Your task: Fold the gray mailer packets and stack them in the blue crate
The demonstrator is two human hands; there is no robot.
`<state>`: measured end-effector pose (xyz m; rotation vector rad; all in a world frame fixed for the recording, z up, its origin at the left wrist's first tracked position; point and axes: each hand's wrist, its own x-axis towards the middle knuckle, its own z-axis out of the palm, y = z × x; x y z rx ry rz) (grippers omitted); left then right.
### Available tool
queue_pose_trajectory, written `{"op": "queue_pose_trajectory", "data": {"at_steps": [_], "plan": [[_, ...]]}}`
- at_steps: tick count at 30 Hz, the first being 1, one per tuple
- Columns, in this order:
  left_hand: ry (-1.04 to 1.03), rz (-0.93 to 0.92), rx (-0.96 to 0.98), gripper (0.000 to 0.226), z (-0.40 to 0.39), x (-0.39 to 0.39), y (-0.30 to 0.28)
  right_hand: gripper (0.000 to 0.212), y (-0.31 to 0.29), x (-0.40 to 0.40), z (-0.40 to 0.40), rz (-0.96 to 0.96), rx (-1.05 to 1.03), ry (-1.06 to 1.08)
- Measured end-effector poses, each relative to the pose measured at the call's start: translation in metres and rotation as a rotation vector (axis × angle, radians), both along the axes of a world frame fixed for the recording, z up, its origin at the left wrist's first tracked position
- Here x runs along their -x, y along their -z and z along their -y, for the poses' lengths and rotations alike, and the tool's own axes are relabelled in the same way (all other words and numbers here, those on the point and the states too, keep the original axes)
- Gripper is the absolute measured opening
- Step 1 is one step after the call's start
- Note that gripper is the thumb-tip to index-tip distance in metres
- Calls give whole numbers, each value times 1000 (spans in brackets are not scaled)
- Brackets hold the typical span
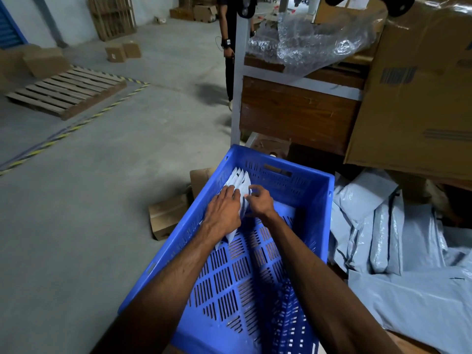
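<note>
Your row of folded packets could topple along the crate wall.

Your left hand point(224, 209) lies flat on the folded packets point(238, 185) at the blue crate point(316, 226)'s far left side; your right hand point(259, 201) pinches one packet's edge. Let go carelessly and they slide flat across the slotted floor; the unfolded mailers point(398, 251) wait outside, right.

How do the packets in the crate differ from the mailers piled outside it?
The folded packets stand in a tight row inside the blue crate, both hands on them; the loose mailers lie unfolded and crumpled outside, right of it, untouched. Both are gray plastic.
</note>
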<state>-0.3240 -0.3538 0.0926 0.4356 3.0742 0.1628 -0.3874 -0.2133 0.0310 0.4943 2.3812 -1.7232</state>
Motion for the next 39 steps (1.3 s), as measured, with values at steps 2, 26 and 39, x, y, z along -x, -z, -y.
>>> {"op": "queue_pose_trajectory", "data": {"at_steps": [2, 26, 39], "plan": [[2, 16, 19, 74, 0, -2, 1, 31, -3, -2, 0, -6, -10, 3], [86, -121, -399, 55, -27, -19, -30, 25, -114, -92, -71, -632, -845, -206], [256, -185, -509, 42, -188, -94, -79, 23, -121, -193, -228, -598, -797, 45]]}}
